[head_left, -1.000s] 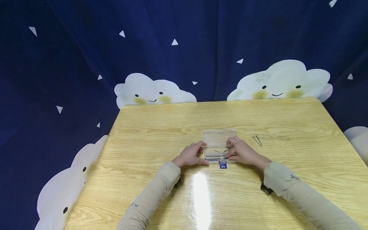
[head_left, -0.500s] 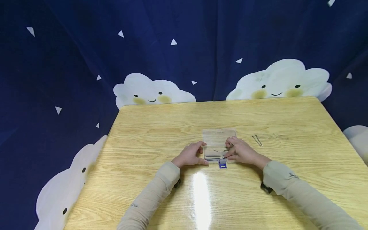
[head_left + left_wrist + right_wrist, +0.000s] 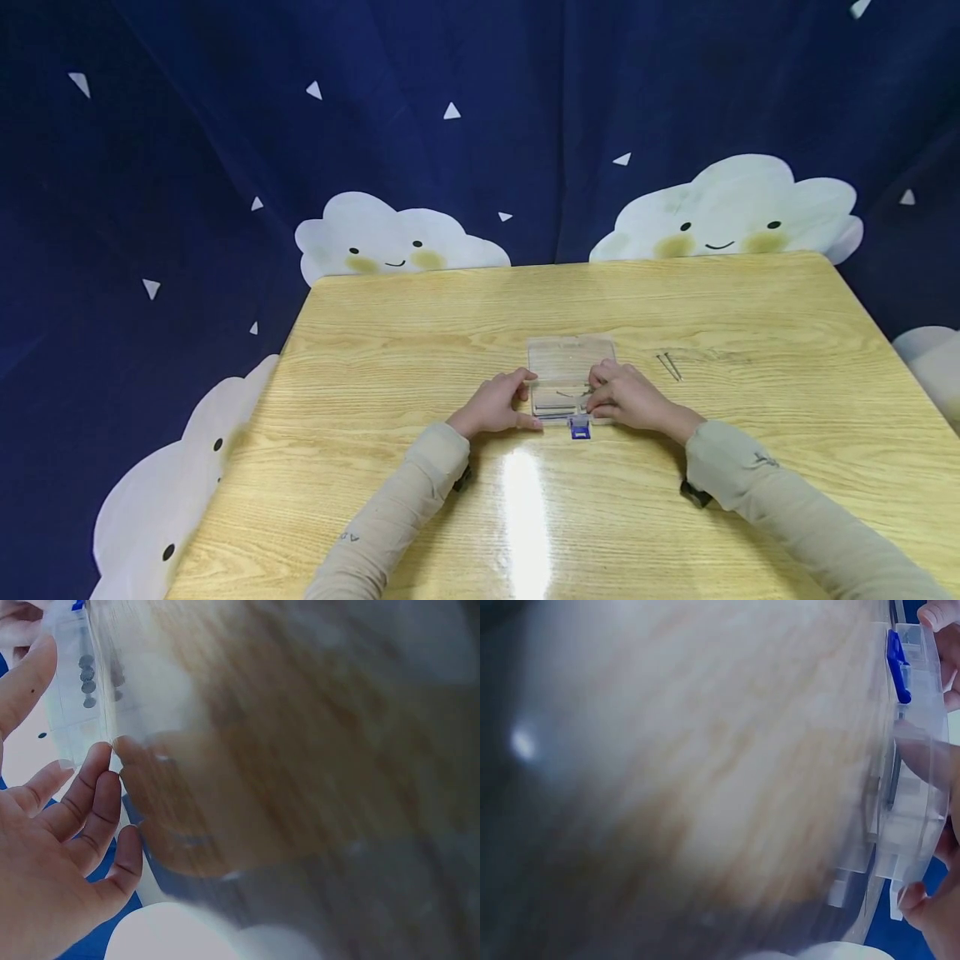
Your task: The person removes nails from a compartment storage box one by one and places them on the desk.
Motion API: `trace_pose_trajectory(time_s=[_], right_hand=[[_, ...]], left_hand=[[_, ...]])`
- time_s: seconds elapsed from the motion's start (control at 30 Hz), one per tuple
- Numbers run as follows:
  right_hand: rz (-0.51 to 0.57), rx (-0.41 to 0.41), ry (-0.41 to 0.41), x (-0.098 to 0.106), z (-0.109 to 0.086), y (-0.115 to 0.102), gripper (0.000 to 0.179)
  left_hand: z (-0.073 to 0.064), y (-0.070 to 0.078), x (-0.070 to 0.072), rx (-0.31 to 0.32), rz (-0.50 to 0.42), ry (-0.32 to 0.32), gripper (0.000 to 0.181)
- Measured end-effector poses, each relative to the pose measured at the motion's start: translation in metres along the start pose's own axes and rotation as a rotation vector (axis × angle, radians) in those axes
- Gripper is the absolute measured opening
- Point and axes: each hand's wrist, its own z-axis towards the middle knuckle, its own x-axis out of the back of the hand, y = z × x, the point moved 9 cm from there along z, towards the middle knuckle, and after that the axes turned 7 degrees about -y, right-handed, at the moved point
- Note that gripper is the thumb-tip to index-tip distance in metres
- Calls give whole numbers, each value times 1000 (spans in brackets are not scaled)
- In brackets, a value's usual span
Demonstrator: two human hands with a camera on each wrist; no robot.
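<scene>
A clear plastic compartment box [image 3: 558, 358] lies on the table with its lid folded back and a blue latch [image 3: 580, 432] at the front. Long nails [image 3: 553, 407] fill its left compartment; their round ends show through the wall in the left wrist view. My left hand [image 3: 495, 402] grips the box's left side, thumb at the near corner and index finger at the far one. With bent fingers, my right hand [image 3: 633, 400] reaches into the right-hand part, where a thin nail shows beside the fingertips. Whether it pinches anything is hidden.
Two loose nails [image 3: 669, 367] lie on the wooden table [image 3: 390, 350] to the right of the box. A dark blue curtain [image 3: 420, 133] with white clouds hangs behind and along the left side. Light glares off the table in front.
The right hand's fingers shift slightly inside the right part of the box. Left hand, box and loose nails stay in place; the head view drifts only a little.
</scene>
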Motion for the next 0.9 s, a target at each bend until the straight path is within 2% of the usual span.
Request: trace_pose_trajectory(time_s=[0.37,0.9], right_hand=[[9,-47,-81,-5,2,1,6],[-21,-56,-106,-4,2,-3,7]], left_hand=[[0,1,-1,-7,-16,-7,72],[0,1,-1,-13,-15,2,72]])
